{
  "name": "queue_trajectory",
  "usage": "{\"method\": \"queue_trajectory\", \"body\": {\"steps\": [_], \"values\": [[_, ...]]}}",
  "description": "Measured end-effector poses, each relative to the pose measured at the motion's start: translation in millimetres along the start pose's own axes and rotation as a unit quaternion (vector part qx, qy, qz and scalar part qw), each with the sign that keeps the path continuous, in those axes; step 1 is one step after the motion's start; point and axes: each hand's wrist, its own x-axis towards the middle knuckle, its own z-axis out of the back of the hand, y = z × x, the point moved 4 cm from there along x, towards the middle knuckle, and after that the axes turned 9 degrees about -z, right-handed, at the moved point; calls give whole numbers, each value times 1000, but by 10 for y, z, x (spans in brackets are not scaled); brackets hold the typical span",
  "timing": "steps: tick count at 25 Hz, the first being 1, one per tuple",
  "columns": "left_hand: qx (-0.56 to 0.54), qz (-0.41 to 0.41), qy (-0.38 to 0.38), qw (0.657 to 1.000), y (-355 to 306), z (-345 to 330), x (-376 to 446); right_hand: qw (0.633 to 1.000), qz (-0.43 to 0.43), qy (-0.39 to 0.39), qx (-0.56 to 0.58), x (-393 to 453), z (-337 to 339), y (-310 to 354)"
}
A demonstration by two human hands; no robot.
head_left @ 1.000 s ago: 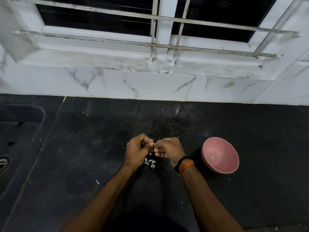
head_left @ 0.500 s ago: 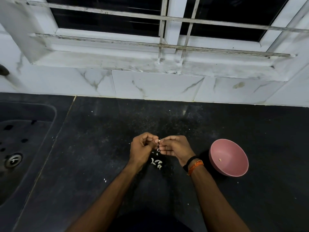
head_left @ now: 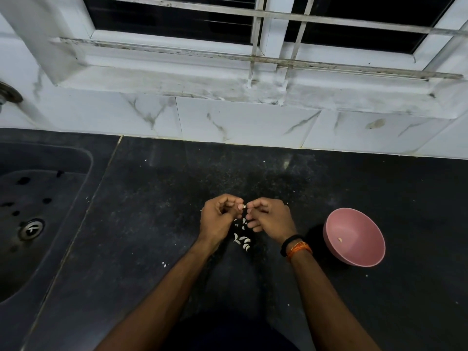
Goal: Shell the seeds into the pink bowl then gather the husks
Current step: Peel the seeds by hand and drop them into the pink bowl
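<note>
- The left hand (head_left: 219, 219) and the right hand (head_left: 269, 217) are held close together above the dark speckled stone countertop (head_left: 152, 224), fingers curled inward on both.
- Between their fingertips sits a small pale seed (head_left: 243, 206); the left thumb and forefinger pinch it, and the right hand's fingertips meet it from the other side.
- Whether the seed's shell is already split cannot be told at this size.
- A little pile of white curved husks (head_left: 242, 240) lies on the countertop just below and between the two hands, with a few stray flecks scattered near it.
- The round pink plastic bowl (head_left: 354, 236) stands on the countertop to the right of the right wrist, apart from it, with one pale shelled kernel (head_left: 340, 239) inside.
- A black band and an orange band (head_left: 296, 247) circle the right wrist.
- A dark sink (head_left: 38, 211) with a metal drain is set at the far left.
- White marble-patterned wall tiles (head_left: 240, 120) and a barred window (head_left: 253, 26) run along the far side.
</note>
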Motion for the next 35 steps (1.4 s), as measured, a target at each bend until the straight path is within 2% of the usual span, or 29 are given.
{"method": "queue_trajectory", "body": {"steps": [8, 13, 19, 24, 35], "values": [[41, -19, 22, 999, -22, 8, 2, 1000, 1, 7, 28, 31, -27, 6], [63, -18, 32, 997, 2, 18, 0, 998, -27, 26, 50, 45, -53, 11], [14, -2, 32, 999, -7, 2, -27, 989, -77, 62, 107, 17, -97, -56], [0, 3, 30, 1000, 25, 34, -11, 980, -76, 87, 163, 7, -63, -59], [-34, 27, 35, 998, -56, -2, -38, 989, -70, 49, 121, 24, -66, -49]]}}
